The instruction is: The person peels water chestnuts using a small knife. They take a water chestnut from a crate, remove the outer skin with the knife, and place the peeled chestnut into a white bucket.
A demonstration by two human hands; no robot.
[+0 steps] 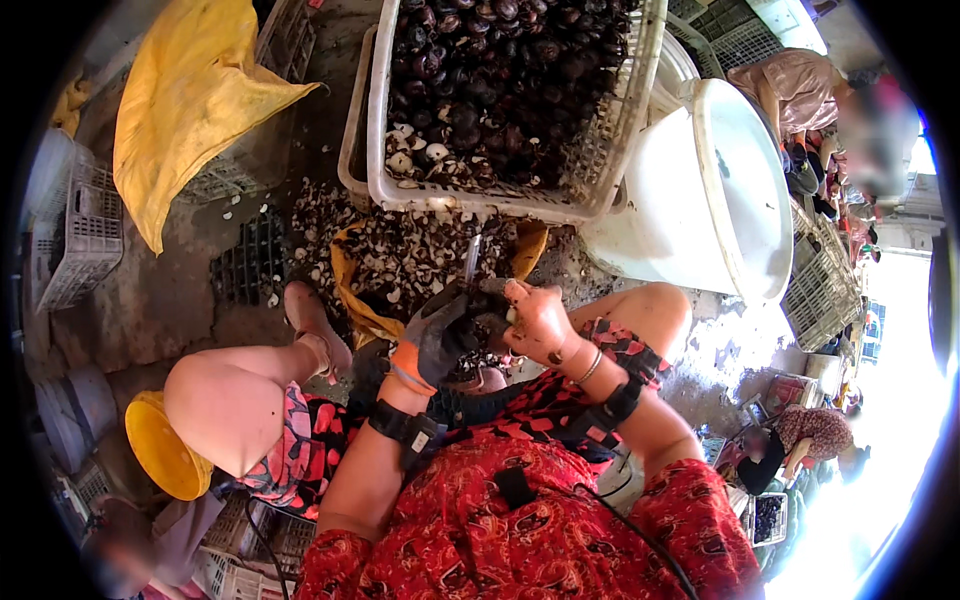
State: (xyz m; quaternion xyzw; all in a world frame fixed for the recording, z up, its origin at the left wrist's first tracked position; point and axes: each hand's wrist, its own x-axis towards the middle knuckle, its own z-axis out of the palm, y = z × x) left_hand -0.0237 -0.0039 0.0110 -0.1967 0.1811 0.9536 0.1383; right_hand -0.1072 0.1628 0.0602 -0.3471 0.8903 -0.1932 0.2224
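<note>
Peeling appears in hand: a small pale piece (512, 315) is apparently pinched by the bare right hand (545, 322), beside the curled, grey-and-orange-gloved left hand (434, 338), whose grip cannot be determined. Steady support is probably required next.

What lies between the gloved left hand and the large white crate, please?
In the head view, dark and pale scraps and a shiny strip show between the left hand and crate.
</note>
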